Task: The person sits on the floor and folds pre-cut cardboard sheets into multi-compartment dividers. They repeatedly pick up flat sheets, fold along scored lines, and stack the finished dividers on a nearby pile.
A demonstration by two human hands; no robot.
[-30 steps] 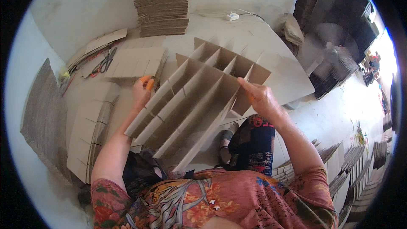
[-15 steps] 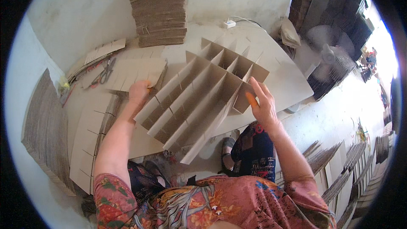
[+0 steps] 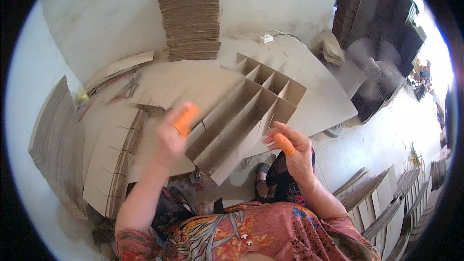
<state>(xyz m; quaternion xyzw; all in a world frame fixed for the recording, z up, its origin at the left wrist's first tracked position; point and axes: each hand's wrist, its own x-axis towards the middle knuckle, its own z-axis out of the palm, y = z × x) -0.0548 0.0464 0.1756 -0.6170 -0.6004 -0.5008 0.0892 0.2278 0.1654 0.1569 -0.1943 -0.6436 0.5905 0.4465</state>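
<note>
A partly joined grid of grey-brown cardboard dividers (image 3: 261, 96) stands on the table, its long panels reaching over the near edge. By its left near side is my left hand (image 3: 171, 135), smeared by motion, with orange finger covers; whether its fingers hold anything cannot be made out. Just off the grid's near right corner, my right hand (image 3: 292, 147) has its fingers loosely bent and apart, an orange cover on the thumb, and nothing visible in it. Left of the grid, flat cardboard (image 3: 193, 84) lies blurred on the table. Slotted cardboard strips (image 3: 123, 157) lie stacked nearer me.
A tall cardboard stack (image 3: 191, 21) stands against the wall, with another pile (image 3: 58, 147) at the far left. Scissors (image 3: 126, 91) lie at the table's left. A fan (image 3: 372, 70) stands at the right; a white socket block (image 3: 266, 38) sits behind the grid. Cardboard bundles (image 3: 372, 198) fill the lower right.
My left hand has left the slotted sheets and moved right and nearer me. My right hand has come off the grid's corner toward me. Fewer long panels stand at the grid's left.
</note>
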